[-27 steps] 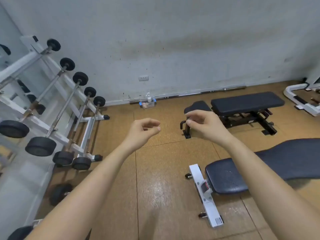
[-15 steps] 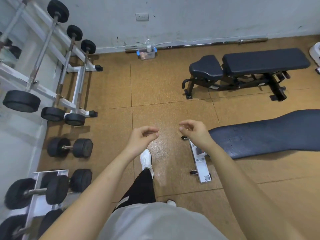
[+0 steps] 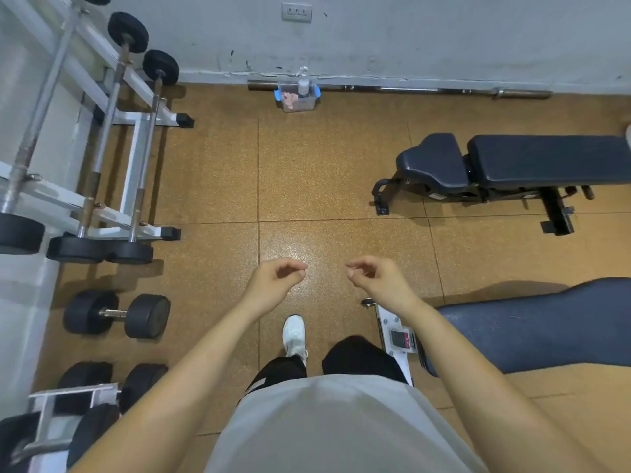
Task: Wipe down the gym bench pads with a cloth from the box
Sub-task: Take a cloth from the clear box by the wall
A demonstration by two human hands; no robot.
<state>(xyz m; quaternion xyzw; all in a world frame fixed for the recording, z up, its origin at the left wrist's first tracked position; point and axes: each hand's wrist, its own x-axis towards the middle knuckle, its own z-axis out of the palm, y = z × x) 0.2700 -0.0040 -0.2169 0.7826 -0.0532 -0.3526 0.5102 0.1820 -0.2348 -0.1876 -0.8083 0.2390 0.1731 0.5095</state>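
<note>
Clear box [image 3: 297,100] by wall, pink cloth [image 3: 291,97] inside; dark bench pads [image 3: 546,162] right.

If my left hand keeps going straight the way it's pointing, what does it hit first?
Probably nothing soon. The left hand points over bare floor toward the clear box by the wall; depth is hard to judge.

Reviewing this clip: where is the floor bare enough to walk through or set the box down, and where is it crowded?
Bare brown cork-look floor runs from the hands to the clear plastic box at the grey wall, bordered by the white barbell rack on the left and the black padded bench on the right. It is crowded by the black dumbbells at lower left and the blue bench pad.
</note>
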